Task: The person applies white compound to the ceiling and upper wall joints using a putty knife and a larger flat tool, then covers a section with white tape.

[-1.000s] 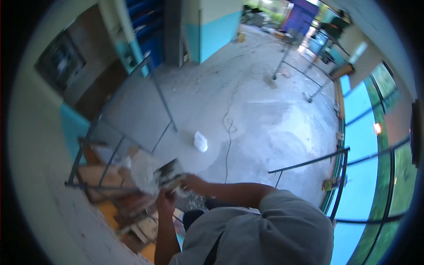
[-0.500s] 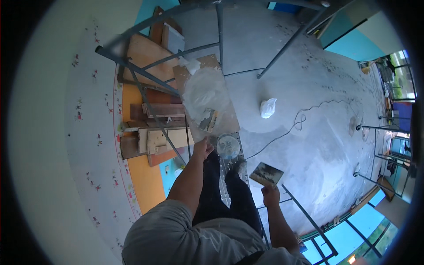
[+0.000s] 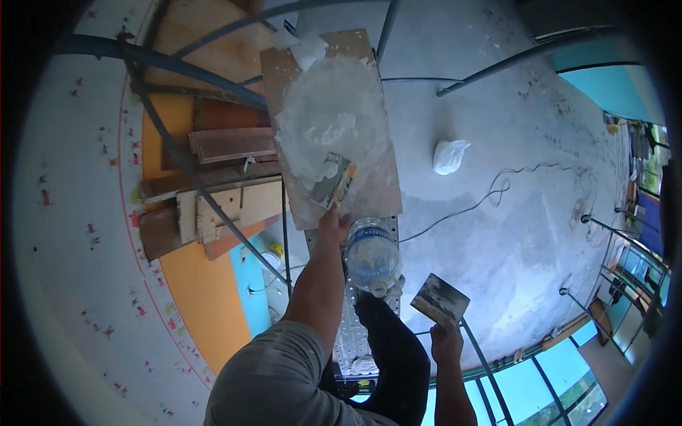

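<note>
My left hand [image 3: 332, 224] reaches to the handle end of a putty trowel [image 3: 331, 177] lying on a putty-smeared board [image 3: 383, 195]. Its forefinger stretches toward the handle, with the thumb apart; whether it touches is hard to make out. White putty [image 3: 330, 106] spreads in a broad patch over the board. Lower right, my right hand [image 3: 446, 341] is closed round the handle of a second, wide flat-bladed trowel [image 3: 440, 298], its blade smeared with pale and dark residue. A clear plastic jug [image 3: 373, 259] with a blue band is just right of my left hand.
Beneath me runs a perforated metal plank [image 3: 352, 334] between scaffold tubes [image 3: 170, 67]. Wooden boards [image 3: 238, 206] are stacked at left beside the wall. A white plastic bag [image 3: 450, 156] and a cable [image 3: 465, 209] lie on the grey floor below.
My left hand has moved up to the handle of the trowel on the board. I have bent closer, so the board and jug look larger. My right hand still holds its trowel.
</note>
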The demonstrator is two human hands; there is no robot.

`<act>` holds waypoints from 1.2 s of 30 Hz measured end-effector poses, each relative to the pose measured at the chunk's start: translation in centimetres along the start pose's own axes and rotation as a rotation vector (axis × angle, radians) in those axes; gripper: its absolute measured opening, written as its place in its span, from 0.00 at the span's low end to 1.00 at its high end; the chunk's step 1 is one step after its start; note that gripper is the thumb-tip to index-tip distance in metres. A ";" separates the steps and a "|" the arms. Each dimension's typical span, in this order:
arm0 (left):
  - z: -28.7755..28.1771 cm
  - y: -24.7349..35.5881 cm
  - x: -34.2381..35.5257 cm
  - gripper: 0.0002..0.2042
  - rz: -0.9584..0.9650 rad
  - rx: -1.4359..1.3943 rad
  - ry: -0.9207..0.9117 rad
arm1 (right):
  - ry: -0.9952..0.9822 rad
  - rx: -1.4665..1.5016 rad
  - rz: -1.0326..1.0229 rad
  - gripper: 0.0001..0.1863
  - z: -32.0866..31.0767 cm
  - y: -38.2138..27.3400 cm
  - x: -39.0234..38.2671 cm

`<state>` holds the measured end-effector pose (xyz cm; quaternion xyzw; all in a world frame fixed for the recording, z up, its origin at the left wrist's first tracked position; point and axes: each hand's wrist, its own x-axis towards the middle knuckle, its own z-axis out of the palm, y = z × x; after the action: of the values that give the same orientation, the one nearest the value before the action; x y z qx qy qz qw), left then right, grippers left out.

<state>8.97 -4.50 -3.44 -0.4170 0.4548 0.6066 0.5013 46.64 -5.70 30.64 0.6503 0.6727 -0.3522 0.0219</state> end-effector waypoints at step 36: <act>8.4 10.7 11.2 0.19 0.519 -0.023 -0.062 | 0.001 0.710 0.358 0.14 0.5 5.4 9.4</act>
<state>-3.70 5.37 -10.82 -0.2733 0.5241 0.7326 0.3375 49.85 1.61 23.30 0.7247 0.3851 -0.5531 -0.1435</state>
